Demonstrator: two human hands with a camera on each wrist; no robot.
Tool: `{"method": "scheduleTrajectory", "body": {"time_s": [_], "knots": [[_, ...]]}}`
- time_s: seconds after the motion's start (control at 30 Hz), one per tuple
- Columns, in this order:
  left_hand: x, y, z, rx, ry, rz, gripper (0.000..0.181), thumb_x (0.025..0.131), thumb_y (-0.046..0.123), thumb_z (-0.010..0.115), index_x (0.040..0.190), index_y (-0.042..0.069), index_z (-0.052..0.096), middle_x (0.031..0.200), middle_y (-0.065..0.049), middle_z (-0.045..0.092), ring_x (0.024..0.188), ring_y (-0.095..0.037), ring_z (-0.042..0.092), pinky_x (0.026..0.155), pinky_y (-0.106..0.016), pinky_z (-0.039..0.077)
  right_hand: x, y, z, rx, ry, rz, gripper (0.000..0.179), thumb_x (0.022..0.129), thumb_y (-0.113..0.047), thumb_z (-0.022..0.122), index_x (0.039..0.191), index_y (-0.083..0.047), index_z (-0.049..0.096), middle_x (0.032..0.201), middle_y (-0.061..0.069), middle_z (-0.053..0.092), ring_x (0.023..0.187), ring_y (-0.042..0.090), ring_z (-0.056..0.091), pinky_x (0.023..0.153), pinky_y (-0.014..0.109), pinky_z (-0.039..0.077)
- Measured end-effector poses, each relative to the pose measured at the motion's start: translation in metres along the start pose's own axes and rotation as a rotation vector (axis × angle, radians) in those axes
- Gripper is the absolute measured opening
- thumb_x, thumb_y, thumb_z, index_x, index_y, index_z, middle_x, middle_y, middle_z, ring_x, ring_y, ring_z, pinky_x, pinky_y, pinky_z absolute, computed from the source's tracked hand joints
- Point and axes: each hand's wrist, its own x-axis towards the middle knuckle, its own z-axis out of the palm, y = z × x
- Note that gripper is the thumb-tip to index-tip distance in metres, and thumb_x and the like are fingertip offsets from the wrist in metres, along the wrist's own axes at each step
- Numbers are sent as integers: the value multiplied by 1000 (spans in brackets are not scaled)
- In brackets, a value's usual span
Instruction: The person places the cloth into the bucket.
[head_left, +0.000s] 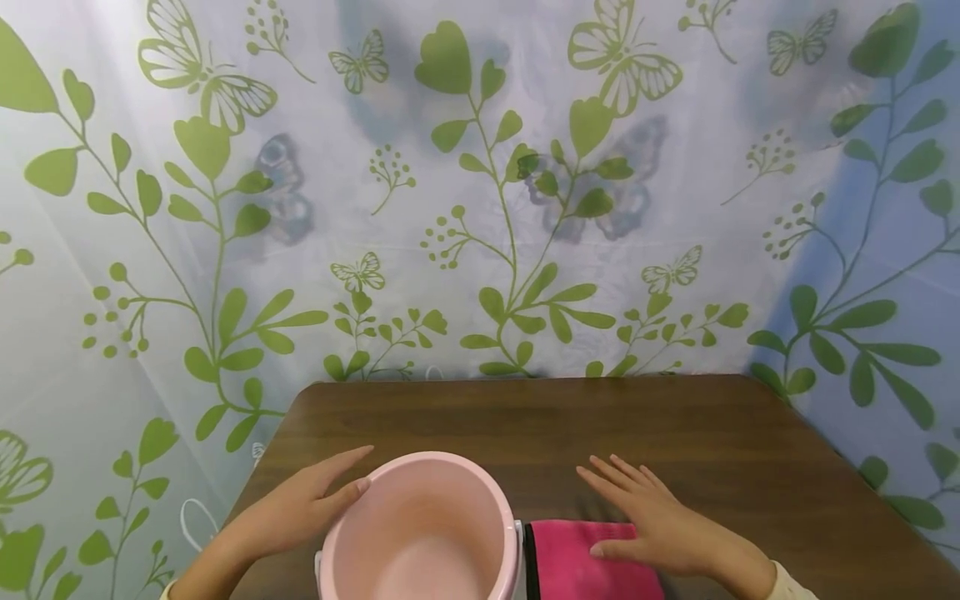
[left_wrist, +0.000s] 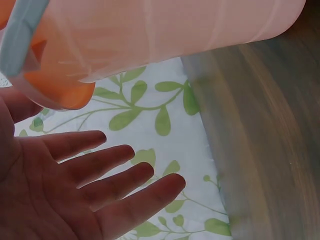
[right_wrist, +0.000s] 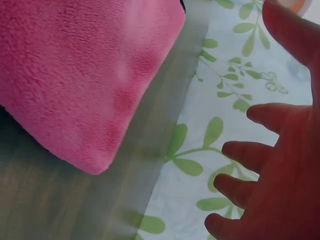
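A pink bucket (head_left: 431,508) stands on the brown table, its mouth facing up toward the head camera and its inside bare. My left hand (head_left: 300,508) is at its left side, fingers straight and spread, thumb right at the rim. In the left wrist view the bucket's wall (left_wrist: 165,30) and pale handle (left_wrist: 20,37) rise past the open palm (left_wrist: 75,190). Right of the bucket lies a folded, fluffy pink cloth (head_left: 585,558) with a black edge. Over it hovers my right hand (head_left: 660,525), fingers spread, holding nothing; the cloth (right_wrist: 95,70) shows beside it in the right wrist view.
The wooden table (head_left: 540,425) reaches back to a white curtain (head_left: 405,292) printed with green leaves and butterflies, which hangs behind and along both sides. A thin white loop (head_left: 197,525) is at the table's left edge.
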Motion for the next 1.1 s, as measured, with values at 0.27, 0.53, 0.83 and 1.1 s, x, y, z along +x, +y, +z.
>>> {"method": "scheduleTrajectory", "body": {"time_s": [0.27, 0.53, 0.83, 1.1], "knots": [[1, -7, 3, -186, -101, -16, 58, 108, 32, 51, 153, -4, 39, 146, -23, 51, 128, -38, 54, 93, -29, 50, -6, 8, 3, -2, -73, -28, 98, 81, -55, 81, 159, -15, 36, 158, 24, 35, 140, 60, 25, 97, 84, 17], [1, -10, 6, -380, -149, -67, 60, 109, 29, 49, 153, -9, 33, 154, -30, 37, 129, -36, 51, 84, -28, 54, -17, 19, 15, 25, -103, 8, 101, 75, -51, 86, 156, -15, 40, 155, 25, 39, 138, 59, 28, 98, 83, 20], [1, -16, 8, -593, -231, -93, 55, 111, 24, 44, 154, -8, 32, 146, -27, 47, 108, -28, 64, 74, -40, 58, -30, 19, 20, 157, -183, 144, 102, 77, -57, 83, 160, -25, 33, 160, 11, 35, 141, 51, 28, 90, 57, 52], [3, -15, 8, -651, -251, -104, 47, 111, 24, 42, 151, -2, 42, 135, -20, 58, 107, -27, 65, 76, -41, 59, -33, 20, 23, 300, -252, 260, 107, 72, -48, 89, 160, -23, 34, 160, 10, 33, 141, 51, 26, 82, 50, 57]]}}
